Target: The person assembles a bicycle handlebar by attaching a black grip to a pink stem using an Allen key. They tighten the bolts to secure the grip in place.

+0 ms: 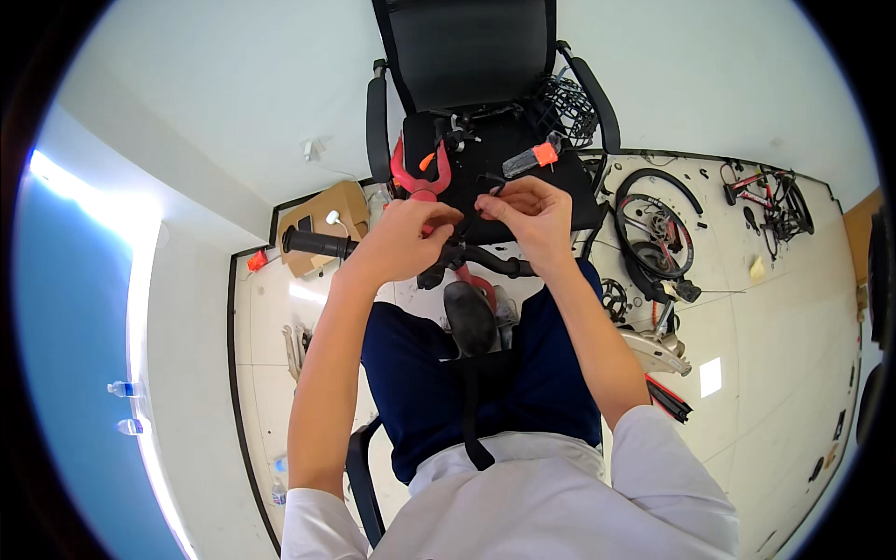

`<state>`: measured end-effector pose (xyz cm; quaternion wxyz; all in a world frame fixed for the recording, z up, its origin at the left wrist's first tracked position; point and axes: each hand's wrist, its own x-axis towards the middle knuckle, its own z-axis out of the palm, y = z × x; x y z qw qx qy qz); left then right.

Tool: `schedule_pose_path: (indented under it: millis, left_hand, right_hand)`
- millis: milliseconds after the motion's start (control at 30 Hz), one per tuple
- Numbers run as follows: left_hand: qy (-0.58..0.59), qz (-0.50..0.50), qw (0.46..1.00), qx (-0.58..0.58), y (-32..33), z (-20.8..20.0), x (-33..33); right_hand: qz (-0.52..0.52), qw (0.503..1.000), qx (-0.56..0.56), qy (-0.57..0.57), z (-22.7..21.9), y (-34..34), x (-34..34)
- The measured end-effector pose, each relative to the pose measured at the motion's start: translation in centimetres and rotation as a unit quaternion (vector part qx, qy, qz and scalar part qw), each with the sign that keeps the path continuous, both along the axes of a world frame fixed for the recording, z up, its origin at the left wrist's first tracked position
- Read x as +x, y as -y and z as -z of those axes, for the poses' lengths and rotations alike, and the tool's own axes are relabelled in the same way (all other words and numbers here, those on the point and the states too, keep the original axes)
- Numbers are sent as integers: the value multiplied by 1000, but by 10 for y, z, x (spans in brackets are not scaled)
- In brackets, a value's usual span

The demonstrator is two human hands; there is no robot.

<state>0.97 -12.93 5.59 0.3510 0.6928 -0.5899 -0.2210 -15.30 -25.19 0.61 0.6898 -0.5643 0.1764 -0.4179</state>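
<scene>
A small bicycle with a red fork (442, 174) and a black saddle-shaped part (469, 318) stands between my knees. Its handlebar ends on the left in a black ribbed grip (315, 245). My left hand (407, 241) is closed, with thumb and fingertips together beside the fork and above the handlebar; what lies in the fingers is hidden. A short way to the right, my right hand (535, 218) pinches a small thin black part (491, 183) between thumb and forefinger.
Ahead, a black office chair (472, 56) bears a black wire basket (567, 110), loose metal parts and a grey-and-orange tool or package (531, 160). A cardboard box (323, 224) lies on the left. Wheels and tyres (656, 229) and a red bicycle frame (773, 196) lie on the floor at right.
</scene>
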Motion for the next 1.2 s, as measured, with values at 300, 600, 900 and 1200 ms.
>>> schedule_pose_path:
  millis: [300, 600, 900, 1200]
  left_hand:
    - [57, -26, 998, 25, -9, -9, -16]
    - [-122, -78, 986, -81, -31, 29, 5]
    - [17, -67, 982, -175, -46, 37, -1]
    - [31, -75, 975, -205, -49, 47, -4]
  right_hand:
    - [-21, 998, -50, -32, -12, -8, 15]
    - [-196, 967, -109, -118, -54, 2, 10]
    - [-141, 910, -330, -207, -68, 5, 37]
    - [-85, 932, -281, -212, -58, -8, 37]
